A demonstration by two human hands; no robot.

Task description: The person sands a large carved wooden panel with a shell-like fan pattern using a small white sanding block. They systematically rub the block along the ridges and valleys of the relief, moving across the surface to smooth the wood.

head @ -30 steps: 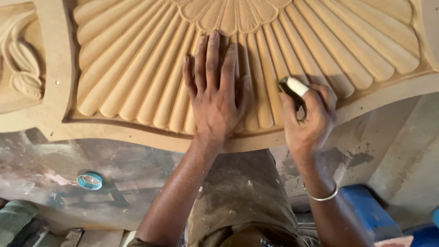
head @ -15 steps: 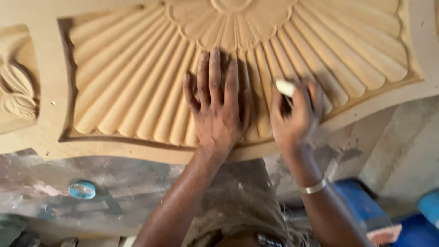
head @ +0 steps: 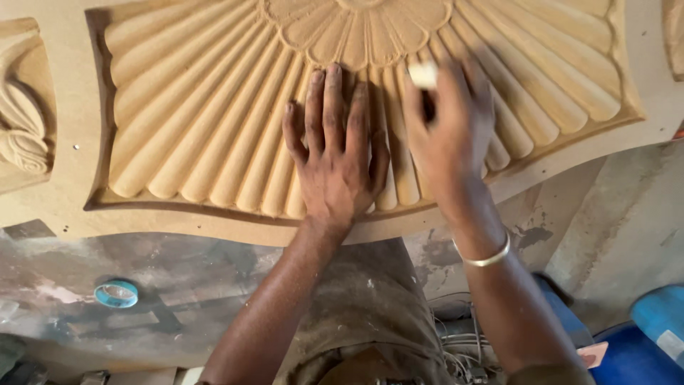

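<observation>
A large carved wooden panel [head: 185,135] with fluted rays fanning from a flower motif fills the top of the view. My left hand [head: 335,157] lies flat on the flutes, fingers together, pressing the panel. My right hand [head: 449,135] is just to its right, closed around a small pale piece of sandpaper [head: 424,75] held against a groove near the flower centre. A metal bangle [head: 484,258] circles my right wrist.
A leaf-shaped carving [head: 21,121] sits at the panel's left end. Below the panel lies a stained floor with a blue roll of tape [head: 116,293]. Blue containers [head: 655,335] stand at the lower right. Tangled wires [head: 456,342] lie near my legs.
My right hand has slid up and leftward along the flutes with the sandpaper, toward the flower centre. The left hand stays pressed in place. The view has shifted slightly.
</observation>
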